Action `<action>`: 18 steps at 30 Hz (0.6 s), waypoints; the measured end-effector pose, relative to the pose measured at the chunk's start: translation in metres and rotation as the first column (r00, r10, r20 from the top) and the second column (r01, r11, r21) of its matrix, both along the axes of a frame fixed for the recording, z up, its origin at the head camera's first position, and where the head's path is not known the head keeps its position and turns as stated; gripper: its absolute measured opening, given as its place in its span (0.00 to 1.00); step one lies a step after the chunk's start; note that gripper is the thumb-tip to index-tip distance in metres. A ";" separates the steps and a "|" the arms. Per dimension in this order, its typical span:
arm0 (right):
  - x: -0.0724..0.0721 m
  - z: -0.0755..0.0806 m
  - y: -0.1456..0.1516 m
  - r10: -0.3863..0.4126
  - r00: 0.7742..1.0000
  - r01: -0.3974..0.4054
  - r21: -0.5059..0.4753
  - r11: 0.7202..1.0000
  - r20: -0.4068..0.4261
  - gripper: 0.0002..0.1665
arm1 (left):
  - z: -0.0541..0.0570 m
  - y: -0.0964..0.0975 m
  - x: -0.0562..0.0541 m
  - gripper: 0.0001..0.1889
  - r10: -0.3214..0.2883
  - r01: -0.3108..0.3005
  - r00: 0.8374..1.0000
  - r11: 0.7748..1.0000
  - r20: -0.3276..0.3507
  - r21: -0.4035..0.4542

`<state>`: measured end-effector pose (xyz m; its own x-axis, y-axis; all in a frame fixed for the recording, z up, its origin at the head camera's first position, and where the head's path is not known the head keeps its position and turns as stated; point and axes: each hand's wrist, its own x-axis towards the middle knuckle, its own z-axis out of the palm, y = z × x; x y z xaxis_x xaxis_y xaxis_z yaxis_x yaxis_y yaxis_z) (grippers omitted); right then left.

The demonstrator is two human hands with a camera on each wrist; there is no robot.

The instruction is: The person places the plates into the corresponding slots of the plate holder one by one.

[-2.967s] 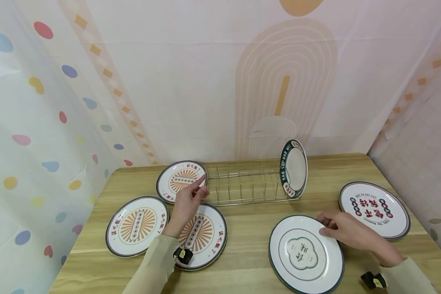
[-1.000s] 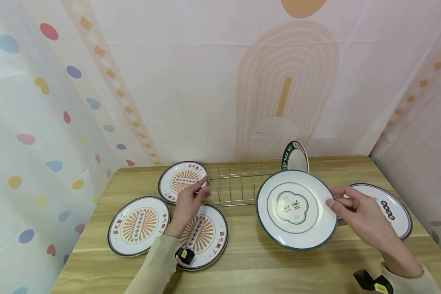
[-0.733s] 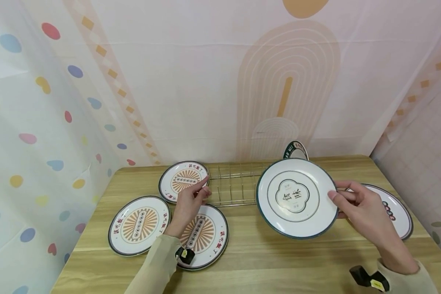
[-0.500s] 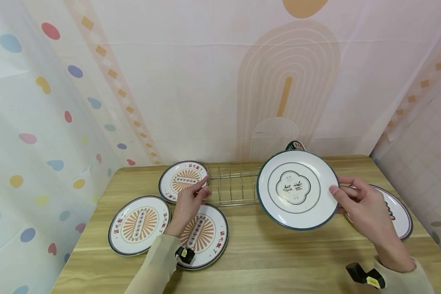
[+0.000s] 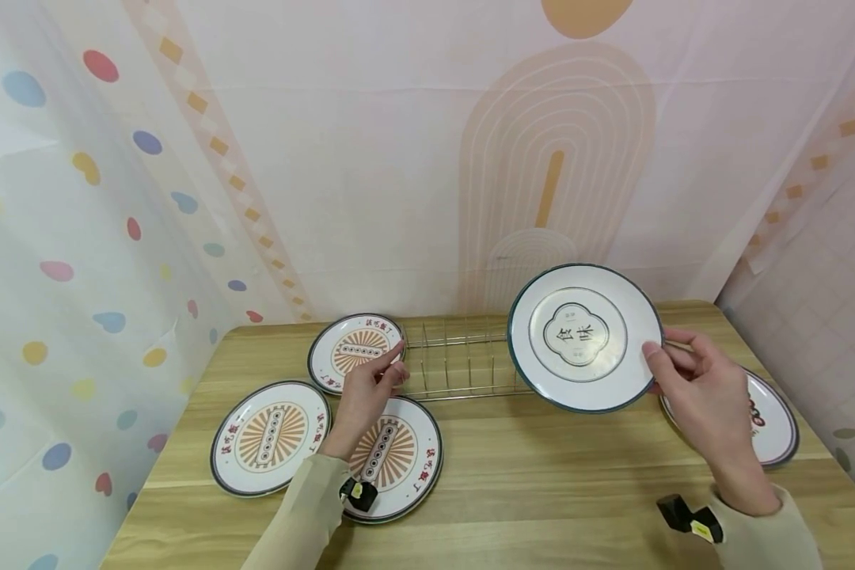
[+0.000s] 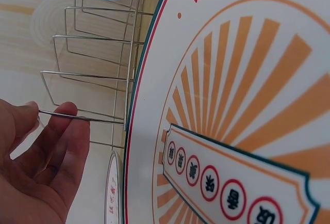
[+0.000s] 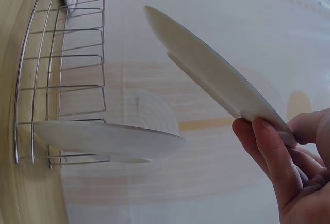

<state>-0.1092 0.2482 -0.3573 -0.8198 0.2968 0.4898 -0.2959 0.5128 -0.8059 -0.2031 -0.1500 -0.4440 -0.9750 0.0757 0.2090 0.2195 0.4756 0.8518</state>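
My right hand [image 5: 708, 400] pinches the rim of a white plate [image 5: 584, 336] with a dark green edge and Chinese characters in its centre. It holds this plate raised and tilted, apart from the wire dish rack [image 5: 463, 394]. In the left wrist view, the thumb and fingers of my left hand [image 6: 44, 167] pinch the rack's end wire. A second plate [image 7: 103, 136] stands upright in the rack in the right wrist view; the head view has it hidden behind the held plate.
Around my left hand lie plates with orange sunburst prints: a back plate [image 5: 349, 336], a left plate [image 5: 271, 435] and a front stack [image 5: 399, 463]. Plates with red lettering [image 5: 777, 419] lie at the right, partly behind my right hand. A printed curtain [image 5: 370, 158] hangs behind the wooden table [image 5: 513, 491].
My right hand has lifted the plate off the table and carried it up and away from me, now covering the standing plate. My left hand has stayed at the rack's left end.
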 end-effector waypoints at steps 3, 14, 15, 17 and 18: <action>0.000 -0.006 -0.006 -0.058 0.996 0.060 0.033 0.998 -0.070 0.14 | -0.006 -0.004 -0.001 0.22 -0.010 0.010 1.000 1.000 -0.019 0.016; -0.010 -0.009 -0.010 -0.109 0.959 0.143 0.114 0.983 -0.262 0.14 | -0.006 -0.004 -0.001 0.22 -0.009 0.009 1.000 0.999 0.001 0.036; -0.011 -0.010 -0.010 -0.107 0.954 0.144 0.115 0.983 -0.281 0.14 | -0.006 -0.004 -0.001 0.22 -0.010 0.010 1.000 0.999 0.002 0.037; -0.013 -0.010 -0.011 -0.106 0.944 0.149 0.118 0.982 -0.313 0.13 | -0.006 -0.004 -0.001 0.22 -0.011 0.011 1.000 0.999 0.004 0.040; -0.013 -0.011 -0.012 -0.105 0.940 0.152 0.121 0.981 -0.326 0.13 | -0.006 -0.004 -0.001 0.22 -0.012 0.012 1.000 0.999 0.005 0.041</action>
<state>-0.1226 0.2365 -0.3680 -0.5748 0.2975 0.7623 -0.4478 0.6654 -0.5973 -0.2037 -0.1540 -0.4497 -0.9751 0.0789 0.2074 0.2208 0.4375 0.8717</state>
